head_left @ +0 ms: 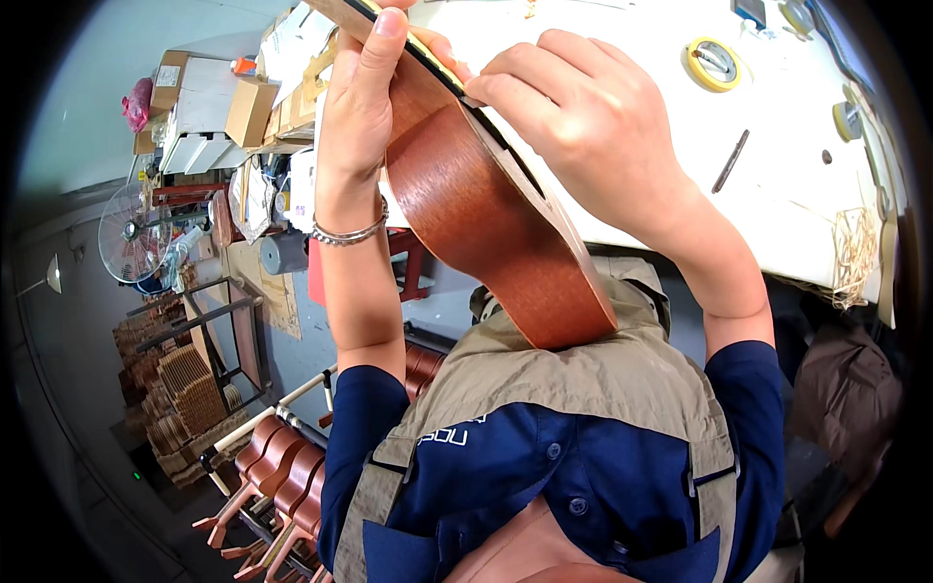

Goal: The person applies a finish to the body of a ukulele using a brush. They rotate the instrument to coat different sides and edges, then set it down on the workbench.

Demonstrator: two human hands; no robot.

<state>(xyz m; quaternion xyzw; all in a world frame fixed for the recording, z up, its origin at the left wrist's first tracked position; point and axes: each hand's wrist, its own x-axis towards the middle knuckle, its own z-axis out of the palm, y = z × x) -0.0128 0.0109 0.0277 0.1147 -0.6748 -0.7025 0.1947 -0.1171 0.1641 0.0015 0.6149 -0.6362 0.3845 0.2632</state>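
A small brown ukulele (486,204) stands on its side, its body against my lap and its neck pointing up and away to the left. My left hand (360,121) is wrapped around the neck near the body, thumb up along the fretboard's side. Along that side runs a dark edge with a yellow strip (437,64). My right hand (583,121) is closed in a pinch at the fretboard edge, where neck meets body. Whatever its fingertips hold is too small to make out. The soundboard is seen almost edge-on.
On the white worktable (661,165) lie a yellow tape roll (713,64), a dark pen (731,161) and a bundle of straw-like strands (853,255). Several ukulele bodies (282,462) hang on a rack at lower left. Cardboard boxes (252,112) and a fan (134,231) stand at left.
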